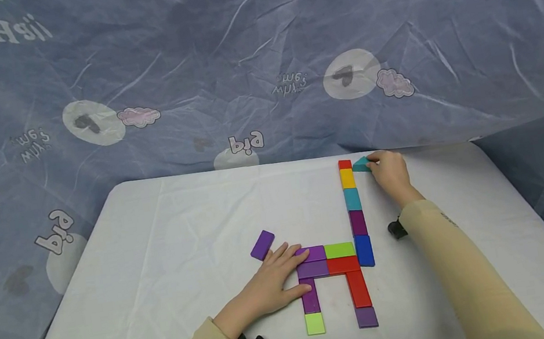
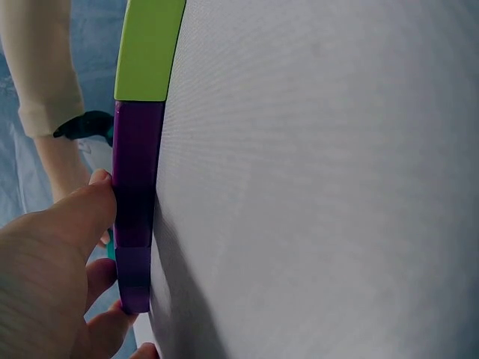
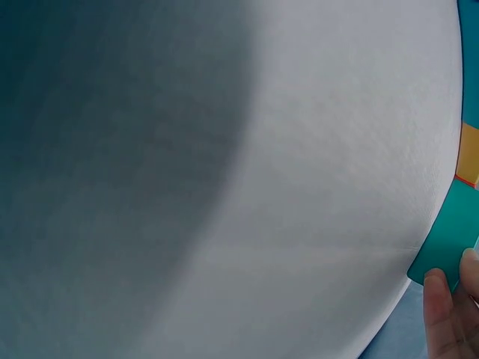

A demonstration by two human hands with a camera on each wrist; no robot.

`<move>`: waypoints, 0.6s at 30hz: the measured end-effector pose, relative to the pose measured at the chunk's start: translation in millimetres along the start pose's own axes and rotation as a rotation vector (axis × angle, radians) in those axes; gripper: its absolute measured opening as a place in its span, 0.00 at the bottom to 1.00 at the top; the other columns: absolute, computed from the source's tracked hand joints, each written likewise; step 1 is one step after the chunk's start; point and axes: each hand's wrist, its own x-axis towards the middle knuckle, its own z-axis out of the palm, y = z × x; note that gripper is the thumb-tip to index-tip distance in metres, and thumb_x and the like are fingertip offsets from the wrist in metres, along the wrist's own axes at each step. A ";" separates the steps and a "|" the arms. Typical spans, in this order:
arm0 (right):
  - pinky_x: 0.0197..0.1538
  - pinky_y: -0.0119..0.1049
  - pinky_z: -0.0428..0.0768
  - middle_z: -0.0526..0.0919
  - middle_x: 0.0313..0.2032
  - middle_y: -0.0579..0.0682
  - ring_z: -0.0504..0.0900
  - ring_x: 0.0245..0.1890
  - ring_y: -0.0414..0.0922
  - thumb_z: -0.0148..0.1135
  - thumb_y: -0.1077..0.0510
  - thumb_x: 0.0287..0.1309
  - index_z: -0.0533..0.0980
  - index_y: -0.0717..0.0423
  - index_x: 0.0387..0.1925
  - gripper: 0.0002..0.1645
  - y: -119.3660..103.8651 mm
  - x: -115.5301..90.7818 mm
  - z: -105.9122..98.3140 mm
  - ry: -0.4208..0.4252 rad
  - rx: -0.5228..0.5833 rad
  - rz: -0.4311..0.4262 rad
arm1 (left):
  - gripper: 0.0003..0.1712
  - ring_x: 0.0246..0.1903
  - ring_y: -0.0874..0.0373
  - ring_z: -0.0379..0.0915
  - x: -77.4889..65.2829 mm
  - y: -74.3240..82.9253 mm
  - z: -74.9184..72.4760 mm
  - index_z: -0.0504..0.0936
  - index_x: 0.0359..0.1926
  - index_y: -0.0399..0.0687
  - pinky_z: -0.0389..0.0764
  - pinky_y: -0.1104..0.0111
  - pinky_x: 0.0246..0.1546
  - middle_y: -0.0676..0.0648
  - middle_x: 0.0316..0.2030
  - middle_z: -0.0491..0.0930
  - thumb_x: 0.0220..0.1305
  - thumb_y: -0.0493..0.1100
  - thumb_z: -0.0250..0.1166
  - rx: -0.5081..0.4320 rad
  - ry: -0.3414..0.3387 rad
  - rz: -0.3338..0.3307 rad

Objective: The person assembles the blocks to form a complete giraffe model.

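Note:
My right hand [image 1: 391,172] pinches a teal triangular block [image 1: 360,165] between thumb and fingers, beside the top of a tall column. That column runs from a small red block [image 1: 344,164] through yellow [image 1: 347,178], teal [image 1: 353,199] and dark purple [image 1: 358,223] to blue [image 1: 364,251]. Spread fingers of my left hand [image 1: 268,284] rest at the left side of a four-legged-animal-like block shape, touching its purple blocks [image 1: 313,269]. The shape also has a green block [image 1: 339,250] and a red block [image 1: 342,265] on top, with two legs below.
One loose purple block [image 1: 263,245] lies tilted just beyond my left fingers. The legs end in a green block [image 1: 314,324] and a purple block [image 1: 366,317]. A white table [image 1: 181,235] carries everything, and a blue-grey printed sheet [image 1: 233,52] hangs behind its far edge.

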 end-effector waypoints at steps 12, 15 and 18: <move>0.63 0.55 0.76 0.80 0.55 0.66 0.76 0.56 0.62 0.54 0.61 0.70 0.77 0.67 0.57 0.19 0.2 0.6 0.9 -0.002 -0.004 0.020 | 0.38 0.76 0.42 0.45 -0.4 0.1 -0.3 0.63 0.74 0.53 0.46 0.45 0.76 0.45 0.75 0.59 0.67 0.58 0.61 -0.004 0.000 0.004; 0.63 0.55 0.76 0.80 0.55 0.66 0.76 0.56 0.62 0.54 0.61 0.70 0.77 0.68 0.57 0.19 0.1 0.0 0.3 -0.002 -0.002 0.016 | 0.38 0.76 0.42 0.45 -0.9 0.6 -0.7 0.63 0.74 0.53 0.45 0.45 0.76 0.45 0.75 0.59 0.67 0.58 0.61 -0.008 -0.002 0.004; 0.62 0.55 0.76 0.80 0.55 0.66 0.76 0.56 0.62 0.55 0.62 0.70 0.77 0.68 0.56 0.19 -0.2 -0.5 0.0 0.002 -0.003 0.011 | 0.38 0.76 0.42 0.45 -1.4 1.0 -1.1 0.63 0.74 0.53 0.45 0.45 0.76 0.45 0.75 0.59 0.67 0.58 0.61 -0.007 -0.003 0.004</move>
